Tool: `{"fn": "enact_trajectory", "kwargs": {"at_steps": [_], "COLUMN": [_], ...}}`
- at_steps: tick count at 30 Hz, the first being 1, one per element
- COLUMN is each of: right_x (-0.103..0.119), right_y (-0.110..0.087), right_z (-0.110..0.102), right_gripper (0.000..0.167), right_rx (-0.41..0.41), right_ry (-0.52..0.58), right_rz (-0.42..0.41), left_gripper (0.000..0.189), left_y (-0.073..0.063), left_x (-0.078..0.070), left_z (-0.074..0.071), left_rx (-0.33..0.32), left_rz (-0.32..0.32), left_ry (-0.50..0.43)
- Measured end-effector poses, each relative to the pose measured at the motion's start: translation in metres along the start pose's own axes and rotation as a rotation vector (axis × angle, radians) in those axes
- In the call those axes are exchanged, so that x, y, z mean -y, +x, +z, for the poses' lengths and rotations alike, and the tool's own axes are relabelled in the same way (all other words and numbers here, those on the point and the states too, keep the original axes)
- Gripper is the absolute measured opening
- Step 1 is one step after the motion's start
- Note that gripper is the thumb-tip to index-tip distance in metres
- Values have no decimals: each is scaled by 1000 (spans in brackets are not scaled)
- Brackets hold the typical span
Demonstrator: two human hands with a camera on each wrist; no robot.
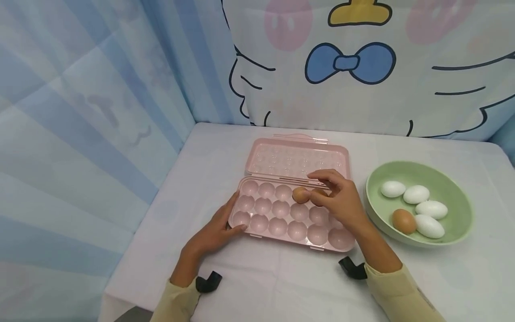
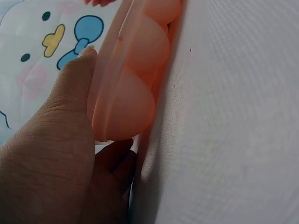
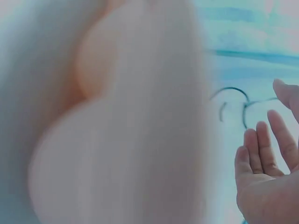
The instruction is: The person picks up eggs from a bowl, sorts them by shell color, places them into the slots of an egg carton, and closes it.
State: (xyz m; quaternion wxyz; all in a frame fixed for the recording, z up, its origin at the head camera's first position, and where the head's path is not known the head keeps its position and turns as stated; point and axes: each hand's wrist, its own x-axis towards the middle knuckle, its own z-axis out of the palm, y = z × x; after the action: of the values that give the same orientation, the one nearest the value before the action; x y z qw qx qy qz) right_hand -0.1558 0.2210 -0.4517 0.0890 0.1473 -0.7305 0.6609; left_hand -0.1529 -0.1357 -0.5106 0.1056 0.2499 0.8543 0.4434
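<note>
A pink plastic egg carton (image 1: pixel 278 226) lies unfolded on the table, its lid (image 1: pixel 297 157) tipped back. Two brown eggs sit in the far row of cups: one brown egg (image 1: pixel 300 195) in plain sight, the other brown egg (image 1: pixel 319 193) partly behind the fingers. My right hand (image 1: pixel 342 199) is over that row, thumb by the eggs and fingers apart; in the right wrist view the right hand (image 3: pixel 268 172) has loosely extended fingers. My left hand (image 1: pixel 217 230) grips the carton's left end; the left wrist view shows its thumb (image 2: pixel 77 77) against the rim.
At the right stands a green bowl (image 1: pixel 462 226) holding several white eggs (image 1: pixel 431 209) and one brown egg (image 1: pixel 404 221). A white cloth covers the table (image 1: pixel 257 281). A printed curtain (image 1: pixel 350 103) hangs behind it, and blue striped fabric (image 1: pixel 80 156) on the left.
</note>
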Motion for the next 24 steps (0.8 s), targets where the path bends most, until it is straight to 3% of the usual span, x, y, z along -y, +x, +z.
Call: {"fn": "enact_trajectory", "kwargs": {"at_steps": [11,18,24], "right_x": [24,25,26], "right_y": [-20,-46,-70], "right_z": [-49,-88,-121], "right_gripper": [39,39,43], "right_rx": [-55,-140,-125], "right_ry": [7,-233,-325], "right_rz": [-69,47,165], "left_gripper": [98,98,98], "left_y": [-1,0,-1], "left_x": [-1,0,0], "left_z": [-1,-3,-3], "left_rx": [7,6,0], "left_rz": [-26,9,8], "left_ry": [7,-2,-20]}}
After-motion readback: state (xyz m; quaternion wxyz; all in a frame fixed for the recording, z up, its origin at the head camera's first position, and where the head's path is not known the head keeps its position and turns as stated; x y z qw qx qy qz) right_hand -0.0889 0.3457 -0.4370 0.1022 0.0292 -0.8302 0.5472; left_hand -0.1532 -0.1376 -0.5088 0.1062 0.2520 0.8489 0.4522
